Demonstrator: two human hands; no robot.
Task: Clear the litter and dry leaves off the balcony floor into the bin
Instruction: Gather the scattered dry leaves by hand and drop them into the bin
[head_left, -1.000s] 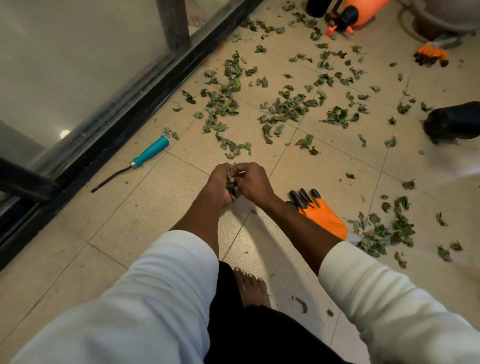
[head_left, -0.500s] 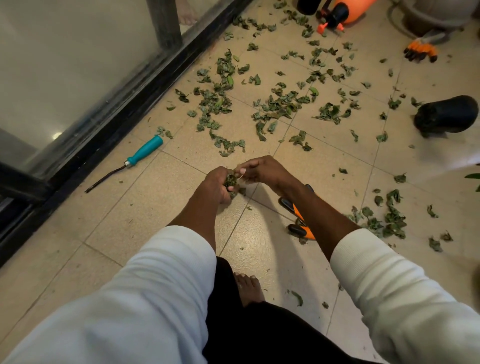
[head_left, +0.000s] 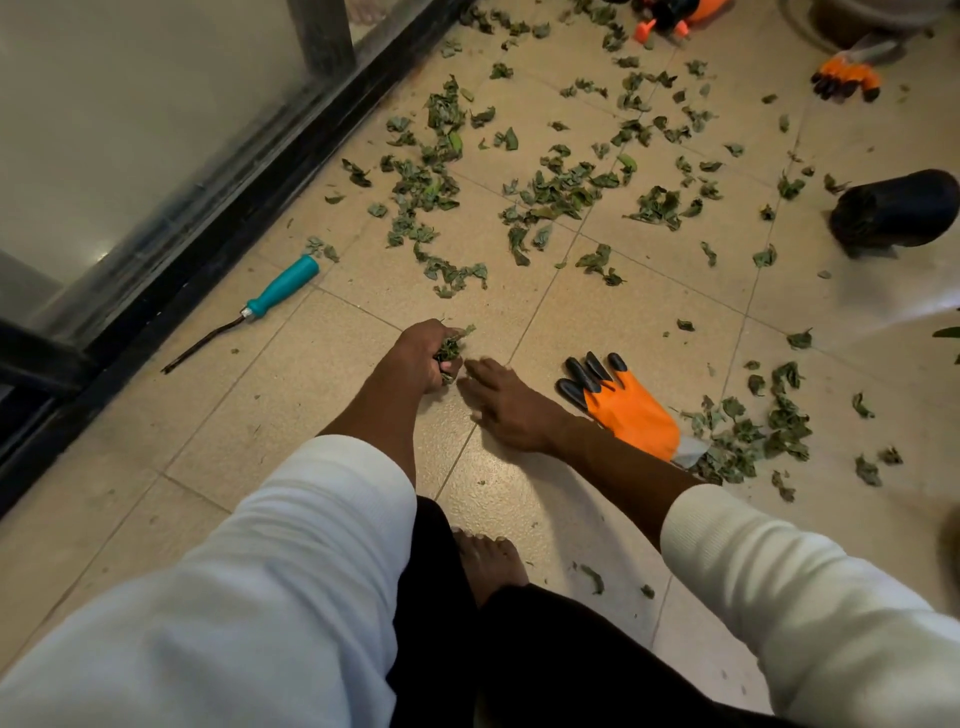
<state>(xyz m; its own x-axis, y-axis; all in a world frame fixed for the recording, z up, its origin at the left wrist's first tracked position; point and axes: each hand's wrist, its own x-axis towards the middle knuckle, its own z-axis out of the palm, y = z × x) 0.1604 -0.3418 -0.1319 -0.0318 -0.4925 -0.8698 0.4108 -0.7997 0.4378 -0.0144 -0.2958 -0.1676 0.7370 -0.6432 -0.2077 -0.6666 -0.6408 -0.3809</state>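
With floor tiles (head_left: 291, 395) littered, left hand (head_left: 426, 356) clenched around a bunch of dry leaves (head_left: 451, 347); right hand (head_left: 506, 402) flat, fingers spread, touching floor beside orange glove (head_left: 631, 410). More leaves (head_left: 556, 189) scattered toward far edge.

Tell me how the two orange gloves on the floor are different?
The near orange glove lies flat beside the right hand, its black fingertips spread and plain to see. The far orange glove lies at the top right near a pot's edge, looks smaller from here, and is bunched so less of it shows. Both are orange with black fingertips, and neither is being worn.
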